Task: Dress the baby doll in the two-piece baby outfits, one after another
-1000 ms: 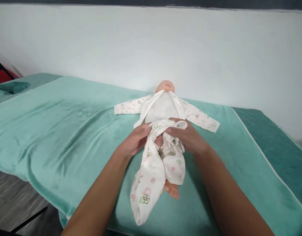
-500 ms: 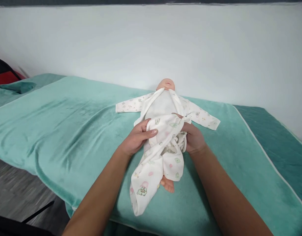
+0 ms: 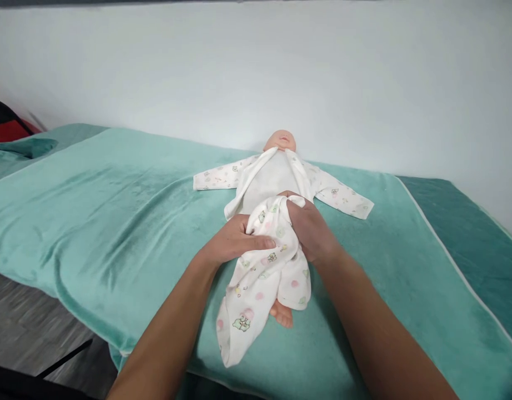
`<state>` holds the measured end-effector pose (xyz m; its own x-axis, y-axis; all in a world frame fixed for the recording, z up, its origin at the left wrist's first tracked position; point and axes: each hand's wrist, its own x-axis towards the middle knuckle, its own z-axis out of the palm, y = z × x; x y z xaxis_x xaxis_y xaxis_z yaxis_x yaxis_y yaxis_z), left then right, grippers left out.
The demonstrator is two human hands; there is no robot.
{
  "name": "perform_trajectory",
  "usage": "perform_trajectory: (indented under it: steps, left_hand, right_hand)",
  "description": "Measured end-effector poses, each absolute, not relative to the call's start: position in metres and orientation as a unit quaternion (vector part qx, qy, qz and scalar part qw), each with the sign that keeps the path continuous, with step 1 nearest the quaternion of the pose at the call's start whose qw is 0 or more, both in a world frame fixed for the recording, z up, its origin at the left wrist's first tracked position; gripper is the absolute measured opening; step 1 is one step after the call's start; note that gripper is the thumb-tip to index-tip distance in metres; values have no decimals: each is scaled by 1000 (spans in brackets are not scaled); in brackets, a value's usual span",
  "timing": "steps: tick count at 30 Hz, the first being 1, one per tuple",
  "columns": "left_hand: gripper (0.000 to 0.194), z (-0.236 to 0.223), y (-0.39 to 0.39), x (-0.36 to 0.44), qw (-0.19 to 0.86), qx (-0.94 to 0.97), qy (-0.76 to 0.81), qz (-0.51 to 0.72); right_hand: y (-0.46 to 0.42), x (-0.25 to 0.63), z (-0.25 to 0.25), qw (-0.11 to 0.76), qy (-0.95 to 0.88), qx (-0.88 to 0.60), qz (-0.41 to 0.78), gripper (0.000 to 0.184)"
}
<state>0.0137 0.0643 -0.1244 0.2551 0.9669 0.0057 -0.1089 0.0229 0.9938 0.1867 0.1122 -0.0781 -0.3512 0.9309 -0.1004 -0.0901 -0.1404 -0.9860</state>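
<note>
A baby doll (image 3: 280, 140) lies on its back with its head by the wall. It wears a white printed baby top (image 3: 343, 195), open at the front over a pale torso. White printed baby pants (image 3: 256, 289) cover its legs. One bare foot (image 3: 283, 314) shows below the right pant leg; the left leg's end hangs flat, with no foot visible. My left hand (image 3: 239, 240) grips the pants' left side, thumb on top of the cloth. My right hand (image 3: 308, 228) is closed on the waistband's right side, its fingertips partly hidden by fabric.
A green velvety sheet (image 3: 114, 222) with soft folds covers the table, and a darker green cover (image 3: 456, 233) shows at the right. Behind stands a white wall (image 3: 256, 72). A red and black item (image 3: 6, 125) is at the far left, above grey flooring (image 3: 23, 316).
The pants' waist, earlier held open with a gap at the crotch, is drawn up and over the doll's front. My right hand has shifted inward, and my left thumb lies further across the cloth.
</note>
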Motion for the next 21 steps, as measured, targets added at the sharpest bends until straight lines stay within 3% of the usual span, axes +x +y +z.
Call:
perform_trajectory:
  steps: [4, 10, 13, 17, 21]
  left_hand:
    - [45, -126, 65, 20, 596, 442, 368, 560]
    - [54, -121, 65, 27, 604, 364, 377, 601]
    - [48, -117, 63, 26, 565, 354, 419, 617]
    - [49, -118, 63, 26, 542, 367, 445, 611]
    - [57, -122, 63, 26, 538, 410, 450, 583]
  right_hand:
    - [110, 187, -77, 380, -540, -372, 652, 7]
    - [106, 200, -66, 197, -659, -207, 696, 22]
    - [105, 201, -62, 162, -710, -209, 653, 30]
    - [100, 196, -66, 179, -739, -282, 585, 25]
    - [101, 191, -77, 284, -632, -340, 636, 22]
